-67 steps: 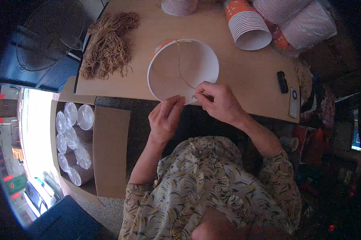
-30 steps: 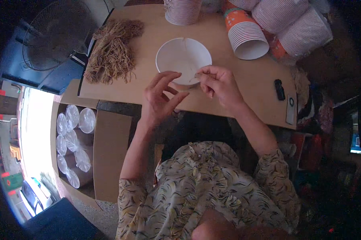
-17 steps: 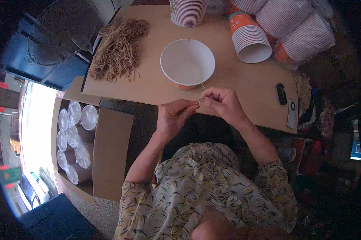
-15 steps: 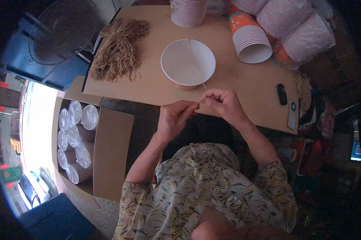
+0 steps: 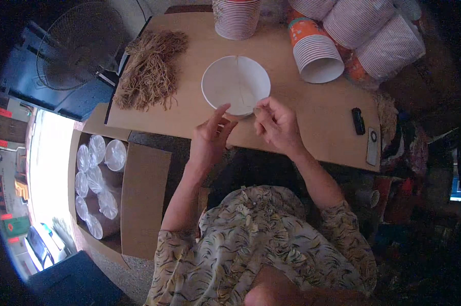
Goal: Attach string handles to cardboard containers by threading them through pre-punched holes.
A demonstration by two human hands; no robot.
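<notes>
A cardboard box (image 5: 147,199) stands open on the left, holding rolls of nested containers in clear wrap (image 5: 95,178), ends up. A bundle of brown cord (image 5: 151,66) lies on the table (image 5: 189,109). The left hand (image 5: 209,133) is at the near left of a white paper bucket (image 5: 221,81), fingers apart, nothing visible in them. The bucket sits near the table's front edge, mouth up; inside it one thin cord (image 5: 238,74) hangs from the far rim. Beyond stands an upright stack of buckets (image 5: 236,23). The right hand (image 5: 279,127) is at the near right rim, its fingertips drawn close; I cannot tell whether they grip the cord's end. Further right, an orange stack (image 5: 319,58) lies tipped over beside wrapped stacks (image 5: 388,48). Half a second ago both hands met in front of the bucket; now they are separated and nearer its rim
</notes>
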